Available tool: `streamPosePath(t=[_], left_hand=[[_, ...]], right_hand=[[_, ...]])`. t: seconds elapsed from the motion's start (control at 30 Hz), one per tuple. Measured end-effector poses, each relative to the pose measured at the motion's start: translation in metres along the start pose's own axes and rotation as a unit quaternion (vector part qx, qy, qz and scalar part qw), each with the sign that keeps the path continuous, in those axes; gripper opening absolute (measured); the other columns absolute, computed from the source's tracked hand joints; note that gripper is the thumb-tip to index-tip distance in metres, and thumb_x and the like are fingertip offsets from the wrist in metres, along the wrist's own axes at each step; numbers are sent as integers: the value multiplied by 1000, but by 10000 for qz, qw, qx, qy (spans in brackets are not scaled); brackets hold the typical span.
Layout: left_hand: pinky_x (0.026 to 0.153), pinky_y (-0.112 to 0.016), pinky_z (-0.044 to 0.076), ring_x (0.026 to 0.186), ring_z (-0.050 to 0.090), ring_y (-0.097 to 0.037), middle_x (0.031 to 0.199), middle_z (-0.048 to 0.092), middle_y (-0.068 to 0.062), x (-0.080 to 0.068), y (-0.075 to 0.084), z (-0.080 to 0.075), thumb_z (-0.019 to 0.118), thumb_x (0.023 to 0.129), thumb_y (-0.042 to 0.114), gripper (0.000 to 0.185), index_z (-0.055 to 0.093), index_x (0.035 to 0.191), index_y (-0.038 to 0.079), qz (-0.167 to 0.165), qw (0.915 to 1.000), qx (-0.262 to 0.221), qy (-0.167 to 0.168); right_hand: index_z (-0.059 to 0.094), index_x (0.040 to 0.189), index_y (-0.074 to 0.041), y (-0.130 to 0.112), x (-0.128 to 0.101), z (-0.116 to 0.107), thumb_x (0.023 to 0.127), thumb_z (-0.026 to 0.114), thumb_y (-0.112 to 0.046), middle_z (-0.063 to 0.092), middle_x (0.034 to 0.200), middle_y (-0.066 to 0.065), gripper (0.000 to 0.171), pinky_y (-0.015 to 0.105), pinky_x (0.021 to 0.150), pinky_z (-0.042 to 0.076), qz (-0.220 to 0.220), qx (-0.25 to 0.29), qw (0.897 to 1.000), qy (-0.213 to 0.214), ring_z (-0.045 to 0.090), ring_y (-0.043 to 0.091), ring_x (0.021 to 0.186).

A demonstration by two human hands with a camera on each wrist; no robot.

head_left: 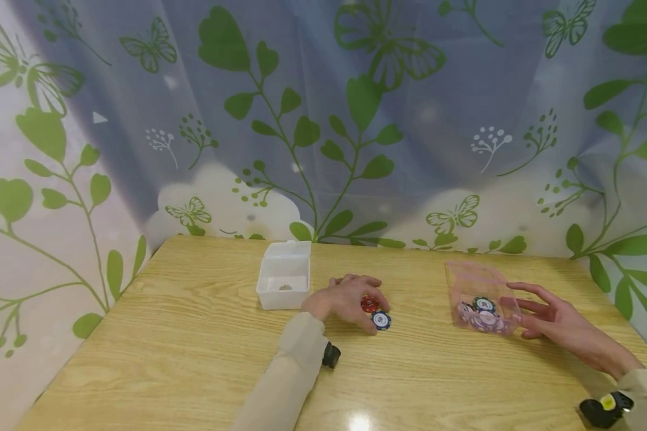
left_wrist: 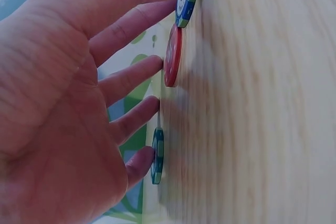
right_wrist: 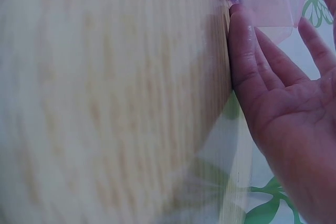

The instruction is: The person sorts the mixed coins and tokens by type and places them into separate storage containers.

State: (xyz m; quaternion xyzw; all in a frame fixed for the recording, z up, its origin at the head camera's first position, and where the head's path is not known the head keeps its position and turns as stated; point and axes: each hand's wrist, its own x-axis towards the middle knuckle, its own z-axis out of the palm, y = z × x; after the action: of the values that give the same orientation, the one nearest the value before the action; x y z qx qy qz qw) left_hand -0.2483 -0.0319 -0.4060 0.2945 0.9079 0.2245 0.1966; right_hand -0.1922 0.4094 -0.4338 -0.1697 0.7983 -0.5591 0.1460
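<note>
My left hand [head_left: 347,301] reaches low over poker chips on the table, its fingers spread. A blue-and-white poker chip [head_left: 381,321] lies between the thumb and index fingertips. Right beside it is a red poker chip [head_left: 369,303], partly under the hand. The left wrist view also shows a green poker chip [left_wrist: 157,156] at the little finger. On the right, a transparent pink box [head_left: 453,293] with its lid raised holds several poker chips [head_left: 485,306]. My right hand [head_left: 558,323] rests its fingertips against the box's right side, thumb near the front corner.
A white box [head_left: 284,300] with its lid open stands just left of my left hand. The wooden table [head_left: 194,359] ends at a patterned curtain [head_left: 323,149] behind the boxes. Dark wrist devices sit on both sleeves.
</note>
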Motion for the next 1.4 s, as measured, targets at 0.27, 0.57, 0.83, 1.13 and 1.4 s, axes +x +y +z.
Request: streamPosePath(t=[0.27, 0.57, 0.83, 1.13, 1.4], left_hand=[[114, -56, 20, 153, 25, -26, 164, 35, 9, 2, 2, 1, 87, 81, 33, 30, 75, 108, 39, -51, 9999, 95, 74], [104, -51, 26, 143, 35, -26, 161, 37, 11, 4, 4, 1, 88, 79, 33, 29, 69, 99, 39, -26, 9995, 268, 166], [95, -48, 25, 118, 37, -22, 141, 43, 9, 4, 8, 2, 90, 79, 30, 32, 64, 95, 39, 43, 9992, 260, 310], [92, -46, 23, 84, 52, -7, 90, 61, 13, 8, 8, 4, 90, 78, 19, 37, 61, 98, 32, 220, 9993, -127, 262], [90, -42, 24, 84, 57, -6, 92, 62, 16, 7, 10, 4, 87, 81, 20, 37, 64, 105, 36, 85, 9999, -95, 85]], right_hand=[[32, 158, -25, -1, 0, 1, 107, 46, -1, 58, 137, -31, 58, 29, 81, 60, -64, 2, 10000, -30, 63, -7, 115], [33, 157, -27, -3, 0, 1, 108, 47, -3, 58, 135, -33, 56, 30, 80, 60, 56, -86, 9999, 63, 65, -5, 113], [33, 156, -26, -4, 0, 2, 108, 49, -7, 57, 133, -36, 55, 30, 80, 60, 191, -230, 9994, 167, 63, -9, 112], [31, 158, -22, -4, 0, 2, 108, 51, -9, 57, 132, -36, 55, 31, 80, 60, 263, -287, 9990, 204, 63, -9, 111], [31, 157, -22, -6, -1, 3, 108, 52, -12, 57, 131, -37, 55, 31, 80, 60, 377, -388, 9981, 290, 67, -3, 108]])
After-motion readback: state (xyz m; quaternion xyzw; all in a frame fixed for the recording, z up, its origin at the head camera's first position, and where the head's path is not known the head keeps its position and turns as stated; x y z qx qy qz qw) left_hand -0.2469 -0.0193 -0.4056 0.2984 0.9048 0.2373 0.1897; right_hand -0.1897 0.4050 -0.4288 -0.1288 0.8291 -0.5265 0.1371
